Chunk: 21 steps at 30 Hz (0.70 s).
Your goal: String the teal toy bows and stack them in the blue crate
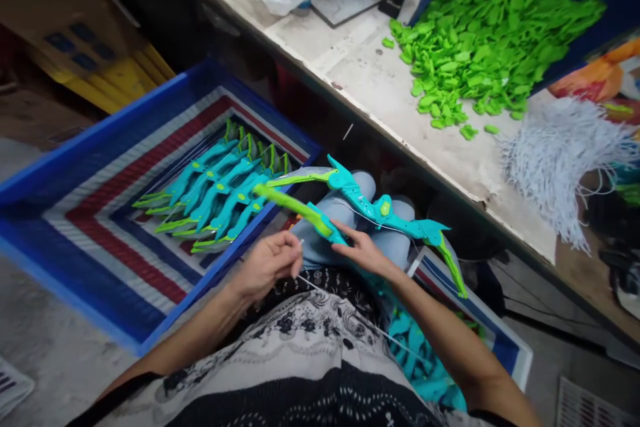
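Observation:
My left hand (270,260) is closed in a pinch on a white string (313,285), which runs across my lap to the lower right. My right hand (364,250) grips the turquoise part of a toy bow (320,219) whose bright green tip points up and left. The grip's underside is hidden by my fingers. Just beyond my hands, a second turquoise and green toy bow (367,205) lies across my knees, a white string along it.
To the left, a blue crate (95,123) with a striped lining holds several toy bows (220,180). Green pieces (500,47) are heaped on the worktable (345,70), near a bundle of white strings (565,153). Another crate (523,353) at lower right holds turquoise parts (430,367).

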Tool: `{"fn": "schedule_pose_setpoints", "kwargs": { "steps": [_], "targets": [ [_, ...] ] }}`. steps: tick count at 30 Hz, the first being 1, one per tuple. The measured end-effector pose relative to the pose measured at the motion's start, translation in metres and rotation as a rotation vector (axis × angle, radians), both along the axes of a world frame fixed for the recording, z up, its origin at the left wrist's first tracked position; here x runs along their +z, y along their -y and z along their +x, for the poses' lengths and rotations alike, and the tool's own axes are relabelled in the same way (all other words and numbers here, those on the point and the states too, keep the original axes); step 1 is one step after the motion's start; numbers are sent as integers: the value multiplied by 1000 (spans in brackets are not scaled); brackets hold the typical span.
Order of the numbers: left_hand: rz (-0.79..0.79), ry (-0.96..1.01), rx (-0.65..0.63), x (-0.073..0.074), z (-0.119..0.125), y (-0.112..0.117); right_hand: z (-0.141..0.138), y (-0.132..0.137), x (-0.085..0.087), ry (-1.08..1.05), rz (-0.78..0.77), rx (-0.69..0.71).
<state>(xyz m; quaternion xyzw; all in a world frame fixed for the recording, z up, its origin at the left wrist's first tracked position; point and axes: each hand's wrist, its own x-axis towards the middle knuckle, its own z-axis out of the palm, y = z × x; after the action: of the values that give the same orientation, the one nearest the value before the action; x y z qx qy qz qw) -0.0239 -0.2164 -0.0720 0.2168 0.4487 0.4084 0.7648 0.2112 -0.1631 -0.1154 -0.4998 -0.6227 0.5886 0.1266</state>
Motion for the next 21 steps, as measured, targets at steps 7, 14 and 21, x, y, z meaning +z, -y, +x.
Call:
{"fn": "schedule_pose_setpoints", "kwargs": {
  "steps": [7,14,21],
  "targets": [
    [197,-401,346,10,-23,-52,14,2,-6,-299,-509,-295],
    [413,-557,238,24,-10,-103,9,2,-2,-250,-519,-314],
    [506,-653,214,15,1,-122,6,0,1,-203,-505,-334]
  ]
}}
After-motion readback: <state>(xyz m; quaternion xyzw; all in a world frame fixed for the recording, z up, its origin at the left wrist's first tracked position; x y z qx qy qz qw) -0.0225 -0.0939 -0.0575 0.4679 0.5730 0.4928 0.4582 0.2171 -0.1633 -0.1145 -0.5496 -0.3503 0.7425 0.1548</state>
